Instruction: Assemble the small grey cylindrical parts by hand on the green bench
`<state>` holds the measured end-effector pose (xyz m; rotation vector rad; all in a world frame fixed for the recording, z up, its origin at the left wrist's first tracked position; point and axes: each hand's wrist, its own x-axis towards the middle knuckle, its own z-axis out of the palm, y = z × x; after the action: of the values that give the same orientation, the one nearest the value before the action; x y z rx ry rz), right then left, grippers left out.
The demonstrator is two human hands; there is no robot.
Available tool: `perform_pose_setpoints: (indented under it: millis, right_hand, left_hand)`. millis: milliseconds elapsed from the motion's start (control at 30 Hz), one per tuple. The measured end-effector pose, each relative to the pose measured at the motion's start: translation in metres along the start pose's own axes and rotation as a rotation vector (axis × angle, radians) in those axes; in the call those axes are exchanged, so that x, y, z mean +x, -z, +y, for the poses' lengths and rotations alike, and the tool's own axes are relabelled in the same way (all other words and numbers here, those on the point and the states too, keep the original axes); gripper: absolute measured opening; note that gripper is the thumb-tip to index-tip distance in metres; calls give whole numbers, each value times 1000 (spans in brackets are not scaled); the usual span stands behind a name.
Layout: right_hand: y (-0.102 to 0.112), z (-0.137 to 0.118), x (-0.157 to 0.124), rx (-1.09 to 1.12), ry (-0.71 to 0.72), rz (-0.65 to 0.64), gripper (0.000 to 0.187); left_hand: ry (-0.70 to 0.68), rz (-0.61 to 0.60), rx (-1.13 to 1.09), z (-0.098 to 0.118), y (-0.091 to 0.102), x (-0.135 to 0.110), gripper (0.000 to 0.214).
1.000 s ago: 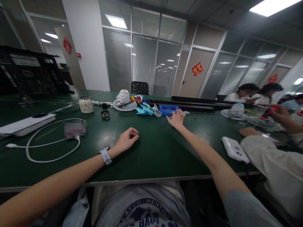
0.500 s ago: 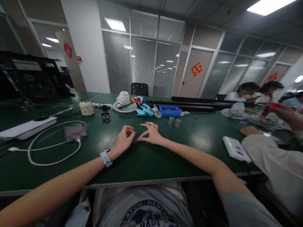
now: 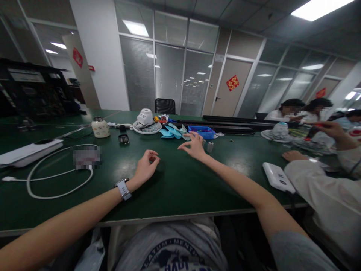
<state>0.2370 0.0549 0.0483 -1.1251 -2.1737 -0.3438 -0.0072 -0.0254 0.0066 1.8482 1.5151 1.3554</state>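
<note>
My left hand (image 3: 147,165) hovers over or rests on the green table (image 3: 175,192), its fingers loosely curled with a small gap to the thumb; nothing shows between them. A watch (image 3: 123,188) is on that wrist. Farther out, my right hand (image 3: 195,146) is open, fingers spread, with nothing held. Just beside its knuckles stands a silver battery-like cylinder (image 3: 210,146); a second one is mostly hidden by the hand. Behind the fingers are a blue basket (image 3: 207,132) with small items and light-blue fan blades (image 3: 171,131).
At the back left sit a white fan body (image 3: 146,122), a dark ring-shaped object (image 3: 123,139) and a patterned jar (image 3: 100,128). A white cable (image 3: 59,196) loops on the left. A white power-bank-like box (image 3: 278,177) lies by a co-worker's sleeve (image 3: 313,184).
My right hand has moved away from my left, forward and to the right, toward the silver cylinders, and now covers most of one. My left hand has barely moved.
</note>
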Motion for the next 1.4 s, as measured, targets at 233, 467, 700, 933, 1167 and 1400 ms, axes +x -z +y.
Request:
perform_pose_setpoints:
  millis: [233, 467, 700, 933, 1167, 1400]
  right_hand:
    - [20, 109, 16, -272, -341, 129, 25]
    - [5, 133, 3, -312, -414, 72, 21]
    - [1, 133, 7, -314, -453, 54, 24]
    - [3, 128, 12, -325, -464, 33, 23]
    - [0, 131, 16, -367, -470, -16, 30]
    - [5, 129, 8, -308, -497, 13, 31]
  left_hand:
    - [-23, -29, -18, -7, -2, 1, 26]
    - [-9, -32, 3, -5, -2, 1, 24]
    - [-20, -43, 10, -3, 0, 0, 22]
    - [-9, -41, 6, -3, -1, -1, 23]
    - [-14, -53, 2, -3, -1, 0, 23]
    - [-15, -44, 7, -7, -2, 1, 24]
